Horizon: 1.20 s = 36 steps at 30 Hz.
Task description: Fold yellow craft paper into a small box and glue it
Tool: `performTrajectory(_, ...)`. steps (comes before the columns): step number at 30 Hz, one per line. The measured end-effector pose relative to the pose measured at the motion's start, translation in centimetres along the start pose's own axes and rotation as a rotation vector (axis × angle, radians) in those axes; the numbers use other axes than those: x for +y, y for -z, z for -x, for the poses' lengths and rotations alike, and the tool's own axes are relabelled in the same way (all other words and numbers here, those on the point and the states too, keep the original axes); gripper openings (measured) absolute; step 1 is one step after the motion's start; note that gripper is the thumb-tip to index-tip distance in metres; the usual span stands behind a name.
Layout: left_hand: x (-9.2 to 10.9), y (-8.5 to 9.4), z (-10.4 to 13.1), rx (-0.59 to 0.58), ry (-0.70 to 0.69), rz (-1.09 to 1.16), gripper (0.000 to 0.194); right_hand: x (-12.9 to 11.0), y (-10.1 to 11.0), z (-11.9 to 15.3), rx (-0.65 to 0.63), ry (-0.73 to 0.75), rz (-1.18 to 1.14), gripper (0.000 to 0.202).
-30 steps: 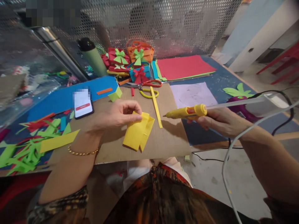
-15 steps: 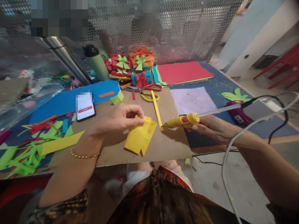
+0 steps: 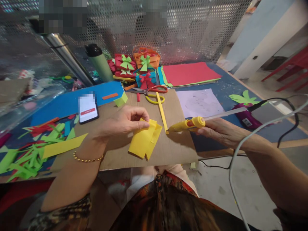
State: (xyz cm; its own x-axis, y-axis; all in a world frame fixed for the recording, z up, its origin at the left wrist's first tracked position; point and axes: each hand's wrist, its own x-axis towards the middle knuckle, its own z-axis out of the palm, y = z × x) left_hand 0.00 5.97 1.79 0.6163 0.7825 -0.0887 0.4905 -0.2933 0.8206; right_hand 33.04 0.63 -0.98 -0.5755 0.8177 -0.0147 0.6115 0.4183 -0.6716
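Between thumb and fingers, my left hand (image 3: 130,121) pinches the upper edge of a folded yellow paper bag (image 3: 144,139) over a cardboard sheet (image 3: 115,157). My right hand (image 3: 216,131) grips a yellow hot glue gun (image 3: 186,124), with a clear glue stick (image 3: 226,113) poking out of its back. The gun's nozzle points left and meets the near end of a thin yellow paper strip (image 3: 161,112) lying on the cardboard. Whether glue is coming out is too small to tell. The strip's far end crosses yellow-handled scissors (image 3: 154,100).
Small finished paper bags with bows (image 3: 144,64), a green bottle (image 3: 99,64) and red sheets (image 3: 190,73) stand at the back. A phone (image 3: 88,110) and green scraps (image 3: 26,160) lie left. A white cable (image 3: 232,166) hangs across my right arm.
Both hands keep nearly the same place, and the nozzle stays at the strip's near end. The whole view has shifted very slightly.
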Motion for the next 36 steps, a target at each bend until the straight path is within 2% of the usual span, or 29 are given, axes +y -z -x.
performTrajectory(12, 0.2, -0.03, -0.02, -0.01, -0.017, 0.007, 0.021, -0.26, -0.17, 0.12, 0.021, -0.031, -0.042, 0.064)
performTrajectory(36, 0.01, -0.03, 0.05, -0.01, -0.019, -0.023, 0.023, 0.09, 0.35, -0.32, 0.049, 0.014, 0.005, 0.06)
